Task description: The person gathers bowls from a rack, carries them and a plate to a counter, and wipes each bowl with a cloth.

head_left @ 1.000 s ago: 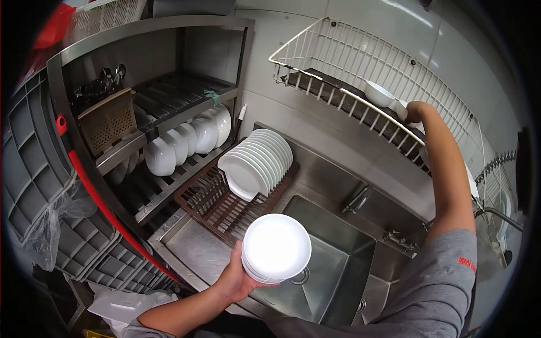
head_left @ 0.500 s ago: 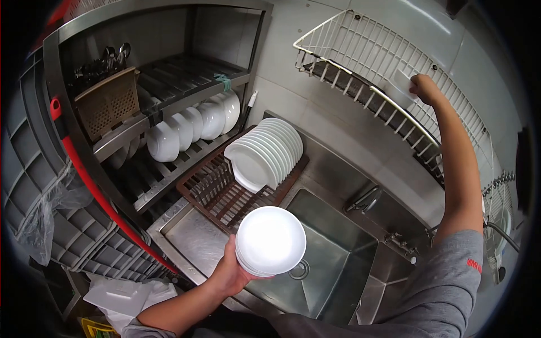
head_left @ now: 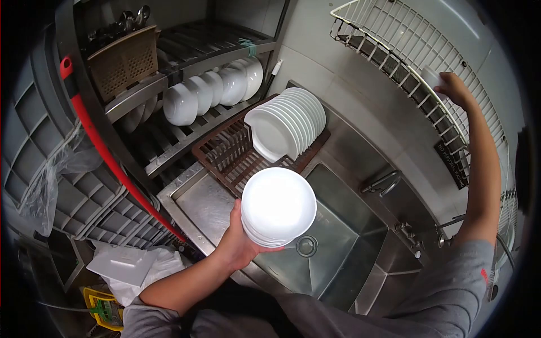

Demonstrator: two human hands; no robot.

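Observation:
My left hand (head_left: 241, 246) is wrapped round the lower side of a stack of white bowls (head_left: 279, 207), held over the near left edge of the sink (head_left: 338, 265). The top bowl faces up, and the rims of the others show beneath it. Up at the right, my right hand (head_left: 453, 92) grips a white bowl (head_left: 431, 77) at the white wire wall rack (head_left: 389, 56). Its fingers are closed on the bowl's near side, and part of the bowl is hidden behind the rack's front bars.
A brown dish rack (head_left: 225, 149) holds a row of white plates (head_left: 284, 127) beside the sink. Bowls (head_left: 211, 87) stand on edge on the steel shelf (head_left: 169, 149) at left, below a cutlery basket (head_left: 124, 65). The faucet (head_left: 383, 183) juts from the wall side.
The view has shifted, so the sink and racks appear farther right and higher. My right hand, still on the bowl, sits nearer the wire rack's front bars. My left hand keeps the stack.

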